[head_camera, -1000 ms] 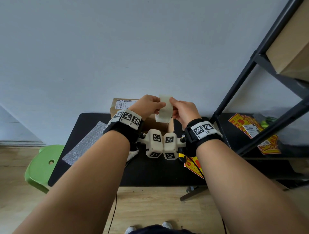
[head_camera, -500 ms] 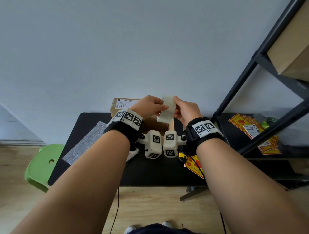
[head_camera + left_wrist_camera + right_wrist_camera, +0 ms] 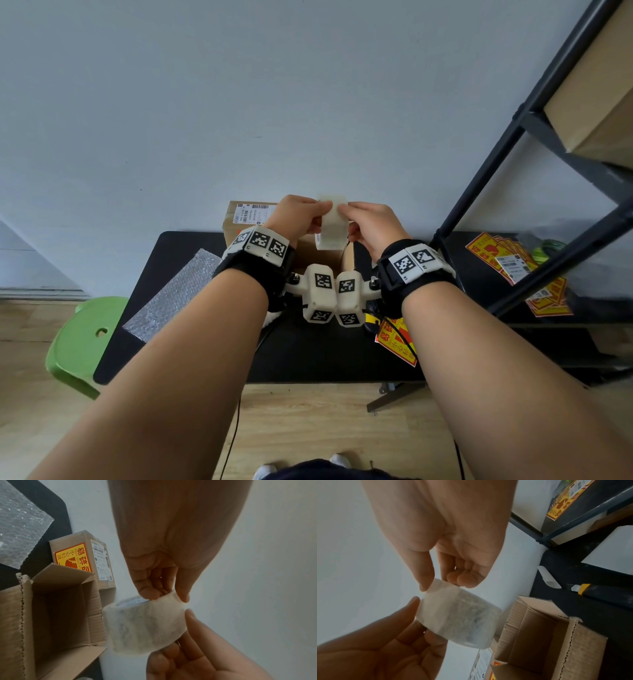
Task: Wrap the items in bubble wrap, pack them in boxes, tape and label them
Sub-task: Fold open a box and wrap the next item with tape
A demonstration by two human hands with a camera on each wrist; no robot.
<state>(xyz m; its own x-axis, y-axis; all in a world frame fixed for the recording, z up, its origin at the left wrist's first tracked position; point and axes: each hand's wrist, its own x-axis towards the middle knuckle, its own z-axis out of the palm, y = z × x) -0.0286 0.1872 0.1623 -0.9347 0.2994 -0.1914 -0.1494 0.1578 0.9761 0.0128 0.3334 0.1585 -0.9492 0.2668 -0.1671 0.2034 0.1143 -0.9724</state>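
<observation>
Both hands hold the roll of tape (image 3: 331, 222) above the open box (image 3: 320, 255) on the table (image 3: 191, 245): left hand (image 3: 297, 216) and right hand (image 3: 371, 226) each pinch its edge. A sealed box (image 3: 239, 219) stands behind.

Tape roll (image 3: 330, 222): clear/whitish, held in mid-air at frame centre, above the open box, axis roughly horizontal; printed core visible in the left wrist view (image 3: 145, 627).

Open box (image 3: 346, 261): brown corrugated, flaps up, nothing visible inside in the wrist views (image 3: 544, 639); sits centre of the worktop, mostly hidden behind the wrists.

Sealed box (image 3: 251, 219): just behind-left of it, against the wall, white shipping label on top, yellow-red fragile sticker on its side (image 3: 82, 558).

Bubble wrap sheet (image 3: 174, 294): flat, left part of the worktop.

Fragile stickers (image 3: 397, 339): lower centre-right.
</observation>
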